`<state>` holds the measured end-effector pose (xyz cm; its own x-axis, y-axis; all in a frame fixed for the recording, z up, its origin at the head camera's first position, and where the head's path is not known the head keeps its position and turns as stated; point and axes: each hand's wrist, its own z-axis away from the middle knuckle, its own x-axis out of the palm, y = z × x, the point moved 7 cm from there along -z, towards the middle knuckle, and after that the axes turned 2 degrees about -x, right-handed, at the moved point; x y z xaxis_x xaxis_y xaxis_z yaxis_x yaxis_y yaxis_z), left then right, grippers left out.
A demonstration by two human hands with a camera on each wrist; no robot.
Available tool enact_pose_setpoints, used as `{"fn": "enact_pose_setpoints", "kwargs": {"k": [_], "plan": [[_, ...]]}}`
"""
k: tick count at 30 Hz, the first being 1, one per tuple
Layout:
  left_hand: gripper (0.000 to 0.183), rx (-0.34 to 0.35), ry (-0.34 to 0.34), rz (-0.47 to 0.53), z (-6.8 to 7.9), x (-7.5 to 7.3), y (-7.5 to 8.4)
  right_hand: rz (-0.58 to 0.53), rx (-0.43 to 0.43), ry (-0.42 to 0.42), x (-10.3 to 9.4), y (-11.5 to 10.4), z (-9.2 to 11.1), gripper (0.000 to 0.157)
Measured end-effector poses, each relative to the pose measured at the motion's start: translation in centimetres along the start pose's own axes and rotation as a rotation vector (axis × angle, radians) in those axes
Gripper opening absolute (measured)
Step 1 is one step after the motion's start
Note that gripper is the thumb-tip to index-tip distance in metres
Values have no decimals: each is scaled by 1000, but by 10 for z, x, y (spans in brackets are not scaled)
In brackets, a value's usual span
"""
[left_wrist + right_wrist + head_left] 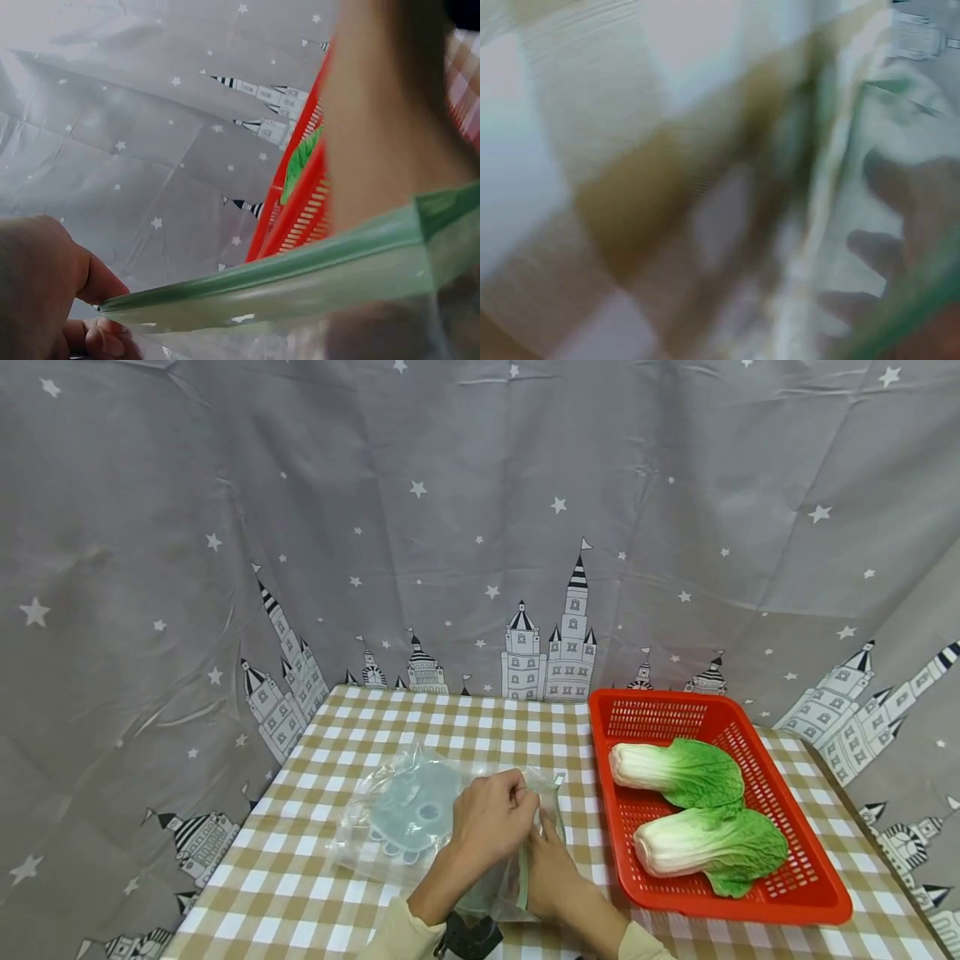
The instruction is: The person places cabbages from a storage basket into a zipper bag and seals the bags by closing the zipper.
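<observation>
A clear plastic zip bag [420, 810] with a pale green cartoon print and a green strip along its mouth lies across the middle of the checked cloth. My left hand [495, 814] pinches the mouth edge between thumb and fingers; in the left wrist view the green zip strip [270, 277] runs from that pinch toward the right arm. My right hand [553, 870] is at the bag's mouth, just below the left hand. Its fingers [922, 195] show spread behind the translucent film in the right wrist view, reaching into the bag.
To the right stands a red plastic basket [750, 912] with a bok choy [678, 770] and a second bok choy [708, 850] inside. A checked tablecloth [300, 843] covers the table, and a grey curtain [450, 527] with stars and castles hangs behind it.
</observation>
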<state>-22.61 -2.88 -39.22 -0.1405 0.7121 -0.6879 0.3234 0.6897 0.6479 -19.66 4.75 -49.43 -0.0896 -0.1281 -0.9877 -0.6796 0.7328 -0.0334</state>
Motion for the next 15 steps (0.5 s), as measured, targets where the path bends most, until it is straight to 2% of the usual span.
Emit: {"fn": "enact_pose_setpoints", "kwargs": {"k": [3, 6, 8, 11, 15], "plan": [[23, -30, -15, -9, -4, 1, -4, -72, -9, -13, -22, -1, 1, 32], [22, -69, -24, -23, -8, 1, -9, -125, -21, -40, -48, 3, 7, 22], [21, -86, -30, -27, -10, 1, -11, -185, -3, -52, -65, 10, 15, 24], [21, -99, -34, -18, -11, 2, -12, -264, 16, -36, -90, 24, 31, 39], [22, -105, -23, 3, -13, 2, -15, -338, 72, 5, -117, 60, 51, 36]]}}
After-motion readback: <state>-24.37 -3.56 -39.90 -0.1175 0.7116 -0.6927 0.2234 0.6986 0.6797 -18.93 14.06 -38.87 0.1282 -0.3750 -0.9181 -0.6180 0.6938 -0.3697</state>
